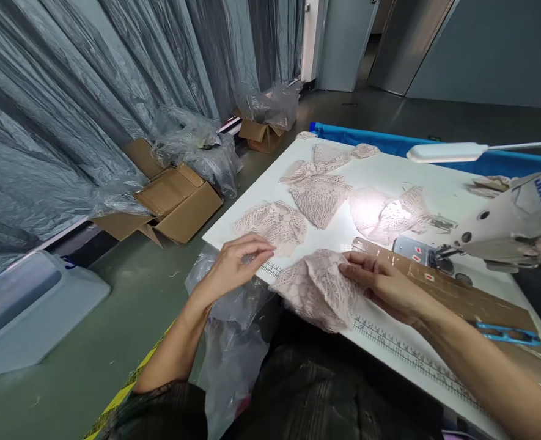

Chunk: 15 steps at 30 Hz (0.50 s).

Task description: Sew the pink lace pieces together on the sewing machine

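A pale pink lace piece [316,287], cup-shaped and folded, hangs over the table's front edge. My right hand [384,281] grips its right side between thumb and fingers. To the left, my left hand [240,263] is closed in a pinch, thumb and fingertips together; whatever is between them, if anything, is too small to make out. Just beyond those fingertips lies a flat lace piece [274,223]. Farther back, another lace piece [320,198] and several more are spread over the white table [256,183].
At the right stands a sewing machine [522,208] with its lit needle area. A brown board [494,299] carries blue thread snips [508,333]. Ruler markings run along the front edge. An open cardboard box [178,201], plastic bags [197,143] and a translucent bin [32,311] sit on the floor.
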### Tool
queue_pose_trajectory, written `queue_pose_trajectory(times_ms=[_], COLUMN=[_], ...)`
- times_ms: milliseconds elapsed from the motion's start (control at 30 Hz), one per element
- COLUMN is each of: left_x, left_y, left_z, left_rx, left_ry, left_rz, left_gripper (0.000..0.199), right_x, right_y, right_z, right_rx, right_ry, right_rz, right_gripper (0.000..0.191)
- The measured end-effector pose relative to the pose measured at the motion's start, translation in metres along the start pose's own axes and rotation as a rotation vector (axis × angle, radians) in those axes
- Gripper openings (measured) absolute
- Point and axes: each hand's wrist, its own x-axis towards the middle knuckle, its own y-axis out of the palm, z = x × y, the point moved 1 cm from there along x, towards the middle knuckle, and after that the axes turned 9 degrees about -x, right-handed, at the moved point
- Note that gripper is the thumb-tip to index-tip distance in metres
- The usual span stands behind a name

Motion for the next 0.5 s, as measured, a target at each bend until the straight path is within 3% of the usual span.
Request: queue_pose_trajectory(times_ms=[67,200,400,500], left_x=[0.015,0.043,0.049,0.050], left_y=[0.000,0.004,-0.001,-0.007], left_z=[0.006,0.022,0.018,0.014], left_rx=[0.211,0.398,0.338,0.281], left_ry=[0.084,0.058,-0.022,-0.059], left_rz=[-0.030,0.053,0.107,0.092], left_gripper=[0.023,0.027,0.028,0.027], right_x=[-0.004,-0.017,-0.039,-0.041], right_y=[-0.009,-0.029,-0.056,-0.065], right_z=[0.000,-0.008,-0.023,-0.025], right_rx=[0.005,-0.083,-0.345,-0.483], right_ry=[-0.017,-0.070,-0.096,-0.135], right_rz=[-0.104,-0.284,-0.409,-0.380], right_gripper=[0.031,0.037,0.061,0.068])
